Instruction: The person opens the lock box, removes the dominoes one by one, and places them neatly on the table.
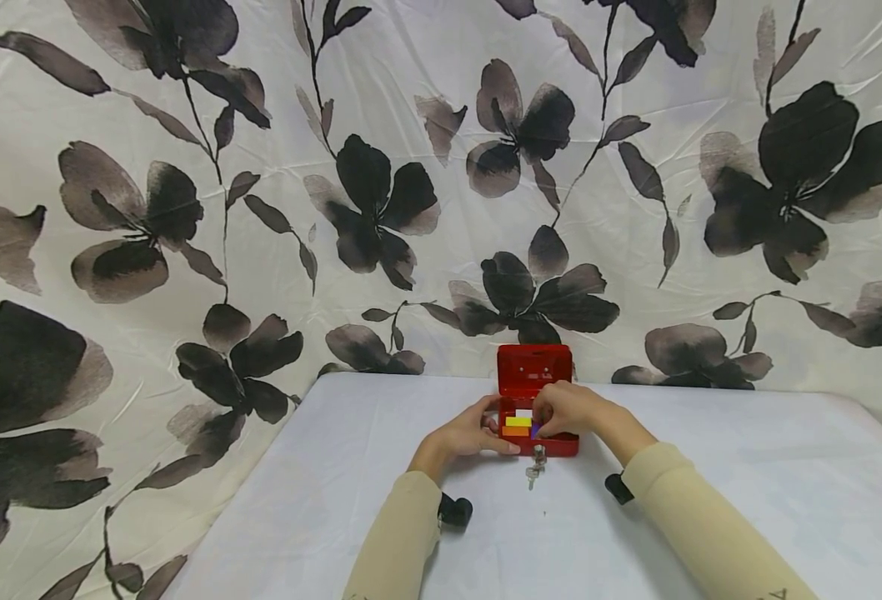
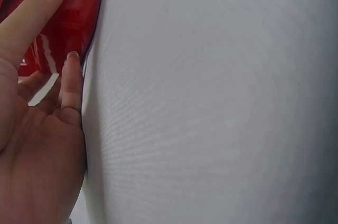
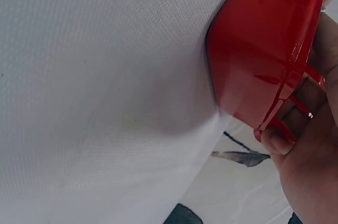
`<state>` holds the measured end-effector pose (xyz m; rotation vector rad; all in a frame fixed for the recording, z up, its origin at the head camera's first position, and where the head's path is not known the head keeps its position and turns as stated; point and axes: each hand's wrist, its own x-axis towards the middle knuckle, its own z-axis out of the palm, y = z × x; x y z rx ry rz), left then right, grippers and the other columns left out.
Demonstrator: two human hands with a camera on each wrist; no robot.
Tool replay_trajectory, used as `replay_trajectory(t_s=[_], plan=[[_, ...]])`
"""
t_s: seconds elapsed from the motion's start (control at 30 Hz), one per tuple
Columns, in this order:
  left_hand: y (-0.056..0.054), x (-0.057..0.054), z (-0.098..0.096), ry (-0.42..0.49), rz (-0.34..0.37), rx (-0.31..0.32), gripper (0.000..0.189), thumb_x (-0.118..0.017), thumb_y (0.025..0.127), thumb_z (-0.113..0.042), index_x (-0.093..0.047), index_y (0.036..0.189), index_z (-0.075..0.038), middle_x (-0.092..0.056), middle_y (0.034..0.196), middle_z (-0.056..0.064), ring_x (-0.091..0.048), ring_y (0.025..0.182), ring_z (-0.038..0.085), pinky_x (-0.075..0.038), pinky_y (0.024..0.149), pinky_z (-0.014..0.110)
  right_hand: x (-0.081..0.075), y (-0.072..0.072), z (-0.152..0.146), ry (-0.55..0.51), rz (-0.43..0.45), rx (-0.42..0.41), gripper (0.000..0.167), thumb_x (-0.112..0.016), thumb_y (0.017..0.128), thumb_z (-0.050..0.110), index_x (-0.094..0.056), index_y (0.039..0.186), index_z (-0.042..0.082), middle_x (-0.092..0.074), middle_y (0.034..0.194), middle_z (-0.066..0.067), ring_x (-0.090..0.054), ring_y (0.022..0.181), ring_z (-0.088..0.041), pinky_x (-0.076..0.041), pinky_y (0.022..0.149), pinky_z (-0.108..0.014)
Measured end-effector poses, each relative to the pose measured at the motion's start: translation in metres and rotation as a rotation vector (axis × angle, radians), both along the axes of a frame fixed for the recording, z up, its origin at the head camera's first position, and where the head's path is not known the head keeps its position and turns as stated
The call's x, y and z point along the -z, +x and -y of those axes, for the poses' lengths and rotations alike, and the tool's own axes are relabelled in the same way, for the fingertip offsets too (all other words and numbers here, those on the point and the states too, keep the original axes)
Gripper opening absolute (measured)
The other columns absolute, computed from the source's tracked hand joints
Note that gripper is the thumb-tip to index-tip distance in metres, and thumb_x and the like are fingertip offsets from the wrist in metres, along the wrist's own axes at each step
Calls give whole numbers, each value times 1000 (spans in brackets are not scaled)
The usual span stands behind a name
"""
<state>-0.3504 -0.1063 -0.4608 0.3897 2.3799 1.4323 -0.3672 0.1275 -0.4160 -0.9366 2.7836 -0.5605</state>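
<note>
A red metal cash box (image 1: 561, 448) stands on the table with its lid (image 1: 534, 367) raised. Inside it lie a yellow block (image 1: 518, 422), an orange block (image 1: 516, 432) and a white piece (image 1: 523, 412). My left hand (image 1: 469, 432) holds the box at its left side, thumb along the front; the left wrist view shows its fingers (image 2: 71, 84) against the red wall. Over the box's right half, my right hand (image 1: 567, 408) reaches in and pinches a small purple block (image 1: 535, 429), mostly hidden by the fingers. Keys (image 1: 533, 475) hang from the front lock.
The box stands near the far edge of a white-covered table (image 1: 321, 500). Behind it hangs a floral cloth (image 1: 381, 100). Dark wrist-worn devices (image 1: 456, 510) sit under both forearms.
</note>
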Motion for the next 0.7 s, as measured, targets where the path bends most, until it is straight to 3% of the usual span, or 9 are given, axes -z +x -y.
replay_trajectory(t_s=[0.1, 0.3, 0.7], plan=[[0, 0, 0, 0, -4, 0, 89, -88, 81, -24, -39, 155, -19, -57, 112, 8, -51, 107, 24, -48, 97, 45, 0, 0, -1, -17, -1, -27, 16, -86, 84, 20, -79, 95, 12, -61, 71, 7, -52, 68, -11, -47, 62, -25], [2, 0, 0, -8, 1, -12, 93, -89, 79, -27, -37, 156, -21, -58, 118, 6, -51, 111, 25, -44, 107, 52, 0, 1, -2, -45, 11, -51, 19, -84, 86, 16, -78, 102, 8, -60, 70, 5, -50, 67, -11, -47, 62, -23], [2, 1, 0, -15, -7, -7, 95, -90, 78, -28, -37, 157, -22, -58, 124, 4, -51, 114, 24, -45, 108, 52, 0, 2, -3, -71, 13, -49, 25, -81, 88, 11, -76, 112, 6, -67, 83, 4, -57, 77, -12, -55, 77, -27]])
